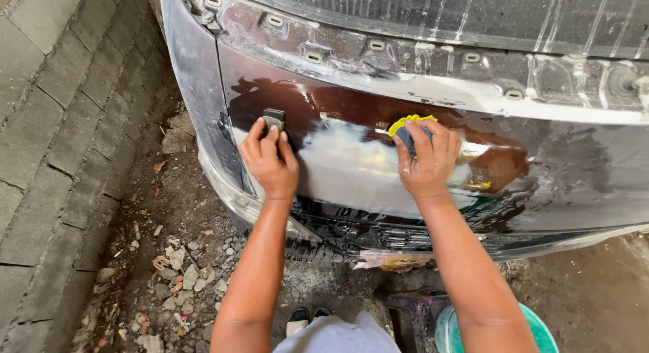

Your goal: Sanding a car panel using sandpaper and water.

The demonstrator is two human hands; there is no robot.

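Observation:
A glossy dark car body panel (554,170) fills the upper frame, wet, with a pale sanded patch (351,167) in its middle. My left hand (269,160) presses a small dark sanding block (274,118) flat against the panel left of the patch. My right hand (427,160) grips a yellow and blue sponge (407,128) held against the panel at the patch's upper right edge. Both forearms reach up from the bottom of the view.
A grey bare strip with slots (378,52) runs above the panel. Brick paving (47,123) lies at the left, rubble and small stones (179,272) on the ground. A teal bucket (544,333) stands at the bottom right.

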